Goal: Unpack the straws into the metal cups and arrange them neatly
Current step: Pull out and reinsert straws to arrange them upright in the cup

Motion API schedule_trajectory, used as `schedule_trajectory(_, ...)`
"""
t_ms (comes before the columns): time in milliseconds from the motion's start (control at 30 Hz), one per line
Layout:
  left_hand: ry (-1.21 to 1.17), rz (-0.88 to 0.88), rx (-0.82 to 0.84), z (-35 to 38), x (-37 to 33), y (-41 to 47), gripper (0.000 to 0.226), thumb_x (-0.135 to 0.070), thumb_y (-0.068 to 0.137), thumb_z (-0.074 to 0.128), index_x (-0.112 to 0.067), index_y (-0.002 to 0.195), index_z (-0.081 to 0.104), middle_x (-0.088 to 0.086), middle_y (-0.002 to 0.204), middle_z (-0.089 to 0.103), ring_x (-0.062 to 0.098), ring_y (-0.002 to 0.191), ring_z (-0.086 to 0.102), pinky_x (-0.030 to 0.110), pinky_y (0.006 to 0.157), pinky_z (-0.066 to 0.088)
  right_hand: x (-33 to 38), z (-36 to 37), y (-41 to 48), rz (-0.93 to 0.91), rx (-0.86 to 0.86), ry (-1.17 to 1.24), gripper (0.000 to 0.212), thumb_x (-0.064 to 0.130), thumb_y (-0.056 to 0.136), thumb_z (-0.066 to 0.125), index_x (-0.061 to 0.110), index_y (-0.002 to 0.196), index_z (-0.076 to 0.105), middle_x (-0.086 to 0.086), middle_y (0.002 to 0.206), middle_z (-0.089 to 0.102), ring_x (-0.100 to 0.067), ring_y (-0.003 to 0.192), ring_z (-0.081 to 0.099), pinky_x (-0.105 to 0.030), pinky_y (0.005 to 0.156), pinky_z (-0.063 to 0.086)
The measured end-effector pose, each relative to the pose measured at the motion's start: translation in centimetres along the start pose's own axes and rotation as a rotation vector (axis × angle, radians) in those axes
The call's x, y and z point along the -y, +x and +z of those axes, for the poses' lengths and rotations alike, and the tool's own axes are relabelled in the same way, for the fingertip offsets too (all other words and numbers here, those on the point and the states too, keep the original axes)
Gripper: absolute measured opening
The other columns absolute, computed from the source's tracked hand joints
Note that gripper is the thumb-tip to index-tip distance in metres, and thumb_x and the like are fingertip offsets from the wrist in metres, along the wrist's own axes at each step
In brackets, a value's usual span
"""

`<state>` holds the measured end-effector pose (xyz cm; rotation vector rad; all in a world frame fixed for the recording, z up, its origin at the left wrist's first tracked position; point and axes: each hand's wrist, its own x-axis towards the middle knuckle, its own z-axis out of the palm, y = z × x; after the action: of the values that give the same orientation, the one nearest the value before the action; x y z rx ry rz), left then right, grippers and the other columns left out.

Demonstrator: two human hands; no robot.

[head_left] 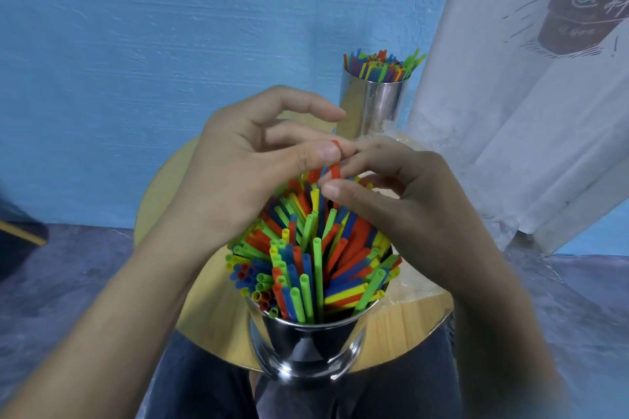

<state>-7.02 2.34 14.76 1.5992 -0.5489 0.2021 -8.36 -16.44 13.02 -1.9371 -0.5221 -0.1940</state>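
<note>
A shiny metal cup (pixel 306 347) stands at the near edge of a round wooden table (pixel 211 309), packed with red, blue, green and yellow straws (pixel 313 269) that lean in all directions. Above it, my left hand (pixel 252 167) pinches a red straw (pixel 335 169) between thumb and fingers near its top end. My right hand (pixel 405 194) pinches the same red straw lower down with thumb and forefinger. A second metal cup (pixel 372 105) at the back of the table holds upright straws (pixel 383 66).
Crumpled clear plastic wrap (pixel 401 133) lies on the table behind my right hand. A white printed curtain (pixel 531 95) hangs at the right against a blue wall (pixel 136 44). My knees in dark trousers (pixel 204 384) are under the table's near edge.
</note>
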Motion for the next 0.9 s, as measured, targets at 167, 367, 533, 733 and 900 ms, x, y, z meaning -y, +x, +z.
schedule_trajectory(167,0.113,0.048,0.023,-0.6,0.4,0.0,0.017,-0.018,0.08,0.081,-0.026,0.095,0.075,-0.007,0.083,0.077,0.013,0.082,0.074,0.031,0.08,0.06,-0.1,-0.1,-0.2,0.009,-0.013,0.014,0.012,0.038,0.086,0.074,0.027,0.084,0.078,0.007,0.102,0.072,-0.015,0.101,0.069,-0.047,0.087,0.055)
schedule_trajectory(367,0.239,0.113,0.029,-0.5,0.2,-0.1,0.021,-0.016,0.087,0.076,-0.031,0.101,0.073,-0.013,0.086,0.075,0.009,0.087,0.072,0.031,0.087,0.056,-0.4,0.0,-0.1,0.028,-0.021,0.012,0.017,0.04,0.086,0.073,0.024,0.085,0.078,0.006,0.102,0.073,-0.017,0.101,0.069,-0.05,0.087,0.056)
schedule_trajectory(533,0.386,0.094,-0.031,-1.8,0.7,0.1,0.014,-0.016,0.093,0.075,-0.029,0.093,0.071,-0.007,0.091,0.074,0.009,0.09,0.07,0.027,0.088,0.055,-1.1,-0.7,-0.3,0.063,-0.002,0.013,0.007,0.031,0.094,0.072,0.031,0.099,0.077,0.013,0.097,0.073,-0.013,0.099,0.069,-0.039,0.082,0.06)
schedule_trajectory(733,0.505,-0.173,0.228,-3.3,1.2,0.5,0.01,-0.027,0.088,0.069,-0.024,0.095,0.063,-0.009,0.101,0.072,0.007,0.099,0.068,0.04,0.093,0.055,-1.5,-2.0,-0.8,0.172,0.045,-0.071,0.02,0.038,0.097,0.062,0.034,0.114,0.072,0.012,0.101,0.072,-0.006,0.097,0.068,-0.022,0.079,0.058)
schedule_trajectory(900,0.397,-0.31,0.385,-2.5,1.1,1.0,0.032,-0.037,0.081,0.067,-0.036,0.112,0.061,-0.012,0.118,0.067,0.007,0.11,0.067,0.039,0.094,0.056,-1.1,-1.8,-0.9,0.195,0.11,-0.05,0.022,0.031,0.105,0.054,0.027,0.11,0.075,0.008,0.1,0.077,-0.013,0.097,0.073,-0.043,0.085,0.061)
